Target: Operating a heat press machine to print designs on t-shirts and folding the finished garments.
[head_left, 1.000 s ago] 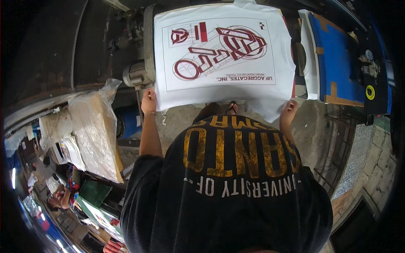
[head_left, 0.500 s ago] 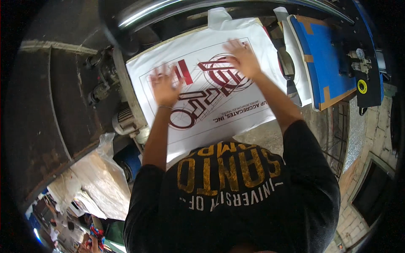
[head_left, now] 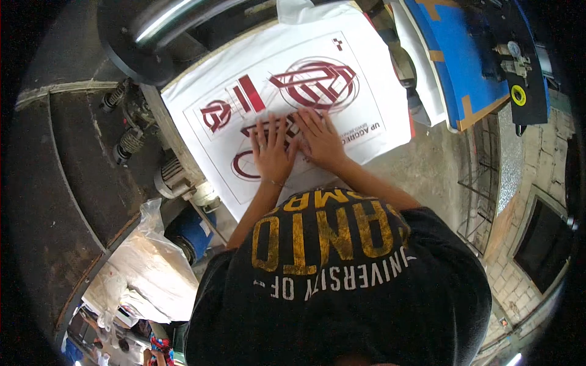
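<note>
A large white sheet [head_left: 384,73] printed with dark red designs and thin line work lies before me; I cannot tell whether it is paper or cloth. My left hand [head_left: 273,152] lies flat on its middle, fingers stretched toward the far side. Close beside it, my right hand [head_left: 320,140] rests palm down on the print, fingers extended. The two hands nearly meet at the thumbs and cover part of a dark red design. Neither hand holds anything.
A shiny metal roller [head_left: 168,21] with a dark round end runs beyond the sheet. At right stand a blue panel [head_left: 455,61] with brown tape and a pressure gauge [head_left: 513,49]. A motor [head_left: 174,178], a blue drum [head_left: 189,235] and a plastic-covered stack [head_left: 149,274] are on the left.
Both hands have slid from the far part of the sheet toward me and drawn together at its middle. The view has shifted a little.
</note>
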Demonstrator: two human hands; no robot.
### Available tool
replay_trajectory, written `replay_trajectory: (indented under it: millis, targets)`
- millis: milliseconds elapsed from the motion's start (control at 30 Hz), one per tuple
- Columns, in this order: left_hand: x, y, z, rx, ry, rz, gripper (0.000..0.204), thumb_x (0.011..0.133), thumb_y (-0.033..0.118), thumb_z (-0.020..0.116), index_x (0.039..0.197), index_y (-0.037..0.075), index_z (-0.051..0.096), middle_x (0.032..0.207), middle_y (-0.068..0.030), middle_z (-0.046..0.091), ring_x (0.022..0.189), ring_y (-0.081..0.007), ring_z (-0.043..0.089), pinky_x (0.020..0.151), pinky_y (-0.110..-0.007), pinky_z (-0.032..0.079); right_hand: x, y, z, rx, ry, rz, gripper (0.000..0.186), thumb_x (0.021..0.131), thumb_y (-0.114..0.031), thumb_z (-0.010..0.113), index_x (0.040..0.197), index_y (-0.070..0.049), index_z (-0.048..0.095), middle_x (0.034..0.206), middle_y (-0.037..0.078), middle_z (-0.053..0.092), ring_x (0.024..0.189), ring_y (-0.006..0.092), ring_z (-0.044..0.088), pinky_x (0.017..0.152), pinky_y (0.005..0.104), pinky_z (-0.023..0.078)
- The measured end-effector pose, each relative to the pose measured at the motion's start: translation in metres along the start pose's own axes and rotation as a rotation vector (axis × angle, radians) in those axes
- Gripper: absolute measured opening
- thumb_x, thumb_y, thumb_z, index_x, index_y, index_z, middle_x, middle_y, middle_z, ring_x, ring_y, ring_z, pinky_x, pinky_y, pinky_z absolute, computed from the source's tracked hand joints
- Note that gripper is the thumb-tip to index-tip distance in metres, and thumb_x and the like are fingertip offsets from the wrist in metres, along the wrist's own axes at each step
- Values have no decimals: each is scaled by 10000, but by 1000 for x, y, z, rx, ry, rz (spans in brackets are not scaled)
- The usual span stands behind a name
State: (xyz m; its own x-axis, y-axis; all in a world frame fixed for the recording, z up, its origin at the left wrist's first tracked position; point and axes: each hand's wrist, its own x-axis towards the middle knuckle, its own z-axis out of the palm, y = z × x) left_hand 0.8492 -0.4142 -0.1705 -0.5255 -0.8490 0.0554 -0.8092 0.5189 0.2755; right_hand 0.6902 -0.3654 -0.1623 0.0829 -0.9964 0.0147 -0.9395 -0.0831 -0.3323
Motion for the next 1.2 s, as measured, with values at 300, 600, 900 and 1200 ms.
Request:
replay_trajectory:
  millis: [300,600,900,1200]
  targets:
    - [-81,-57,-31,227,37,-384,615,913,501,419,1443,227,271,1516,-81,192,1398,-339,118,1126,-495,41,-161,131,-36,-136,257,475,526,950,-237,380,1428,-49,262,1490,144,234,1392,320,166,1122,472,113]
    - [157,13,27,-78,246,257,543,916,442,448,1367,143,401,1424,-113,373,1334,-314,306,1110,-459,179,-195,126,-60,113,243,394,574,907,-165,492,1422,-44,268,1477,177,243,1381,339,188,1115,475,132]
    - [370,40,56,-22,-306,9,662,865,659,292,1283,185,493,1291,-126,526,1188,-296,506,966,-472,392,-351,122,-108,98,146,748,529,874,-70,547,1373,-60,373,1449,169,308,1346,342,275,1088,467,230]
    - [193,63,40,23,344,55,517,915,435,439,1354,163,416,1396,-148,383,1296,-364,324,1080,-492,212,-309,299,-324,-338,851,524,548,854,-94,619,1347,-37,386,1387,171,388,1276,316,380,1041,416,327]
